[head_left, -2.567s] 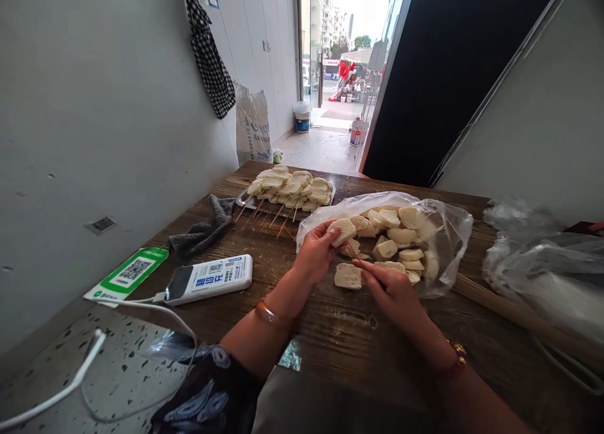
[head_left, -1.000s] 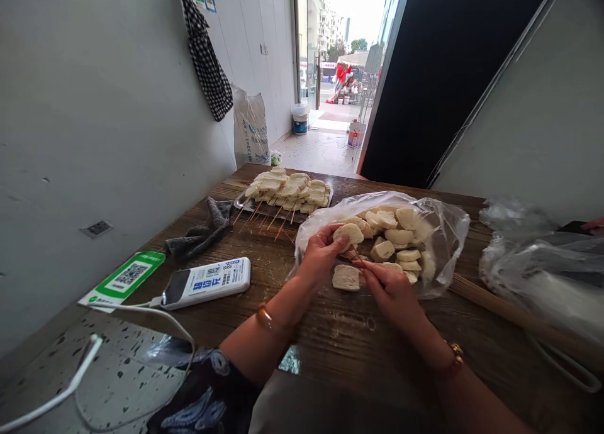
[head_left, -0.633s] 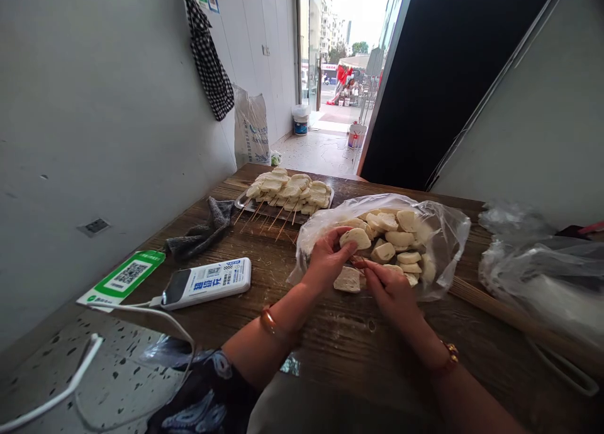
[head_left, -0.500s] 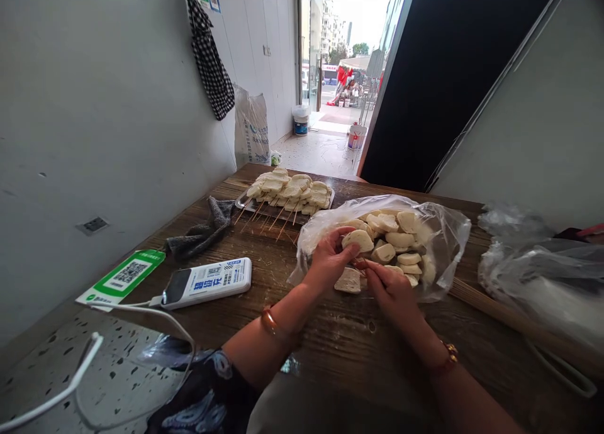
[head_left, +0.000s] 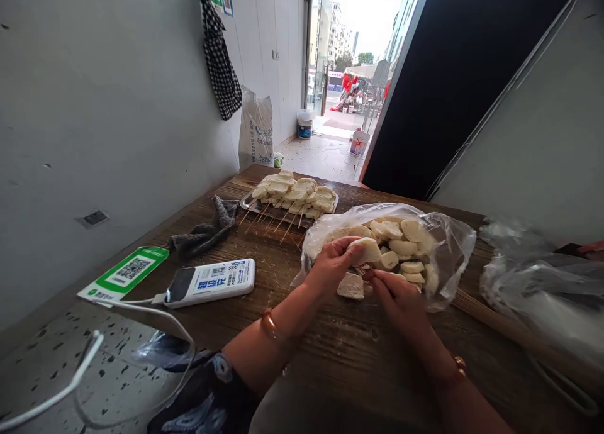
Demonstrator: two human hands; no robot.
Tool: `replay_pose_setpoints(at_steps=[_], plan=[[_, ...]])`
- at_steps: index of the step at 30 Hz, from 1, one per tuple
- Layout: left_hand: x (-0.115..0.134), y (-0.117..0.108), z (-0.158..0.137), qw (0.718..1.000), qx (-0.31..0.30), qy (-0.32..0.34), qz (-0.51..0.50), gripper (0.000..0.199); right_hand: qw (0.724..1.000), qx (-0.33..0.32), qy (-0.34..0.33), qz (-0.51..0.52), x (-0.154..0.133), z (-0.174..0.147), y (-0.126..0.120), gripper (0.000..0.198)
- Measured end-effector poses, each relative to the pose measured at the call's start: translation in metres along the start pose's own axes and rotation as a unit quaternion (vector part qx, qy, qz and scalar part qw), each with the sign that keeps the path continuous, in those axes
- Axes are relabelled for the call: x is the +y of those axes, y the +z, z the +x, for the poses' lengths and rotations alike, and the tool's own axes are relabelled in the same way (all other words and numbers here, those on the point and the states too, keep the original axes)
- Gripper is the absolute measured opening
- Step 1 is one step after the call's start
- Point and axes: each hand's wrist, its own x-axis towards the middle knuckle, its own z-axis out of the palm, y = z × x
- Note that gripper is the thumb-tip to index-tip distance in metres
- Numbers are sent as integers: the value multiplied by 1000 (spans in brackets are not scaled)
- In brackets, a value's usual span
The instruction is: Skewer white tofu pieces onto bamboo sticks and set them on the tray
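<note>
My left hand is closed on a pale, half-round steamed bun slice, held between thumb and fingers above a clear plastic bag. Close beside it, my right hand is pinched shut just below the slice; whatever is between its fingertips is too small to make out. More bun slices lie heaped in the open bag. A single squarish slice rests on the wooden table below my hands. Behind, a metal tray bears stacked slices on thin wooden skewers that point towards me.
Left of my arms lie a white power bank with a cable, a green QR card and a dark grey cloth. To the right are a bundle of thin sticks and crumpled plastic bags.
My view has shifted slightly, so everything sits a little lower and further right. The slice in my left hand is tilted differently, and my right hand stays close beneath it.
</note>
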Motion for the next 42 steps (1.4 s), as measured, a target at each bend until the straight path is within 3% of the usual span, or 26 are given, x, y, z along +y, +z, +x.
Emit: replay_pose_setpoints(at_steps=[6, 14, 21, 25, 34, 36, 37, 40, 42], plan=[[1, 1, -2, 999, -18, 10, 25, 37, 1000, 11, -12, -8, -1, 2, -2, 26], [0, 9, -7, 997, -43, 8, 59, 38, 1000, 6, 19, -25, -9, 6, -1, 32], [2, 2, 0, 1000, 9, -11, 20, 40, 999, -15, 48, 10, -7, 5, 1, 29], [2, 0, 1, 1000, 14, -6, 3, 38, 998, 4, 54, 18, -3, 2, 4, 29], [4, 0, 3, 990, -37, -8, 137, 49, 994, 38, 99, 16, -6, 9, -6, 31], [8, -6, 7, 965, -42, 28, 257, 40, 992, 59, 112, 12, -3, 9, -10, 31], [10, -9, 8, 939, -48, 49, 337, 31, 991, 68, 119, 8, -1, 9, -12, 31], [14, -17, 9, 819, -90, 78, 561, 14, 987, 88, 134, 6, 4, 10, -15, 31], [17, -20, 8, 747, -130, 64, 649, 20, 987, 89, 134, 9, 4, 11, -16, 31]])
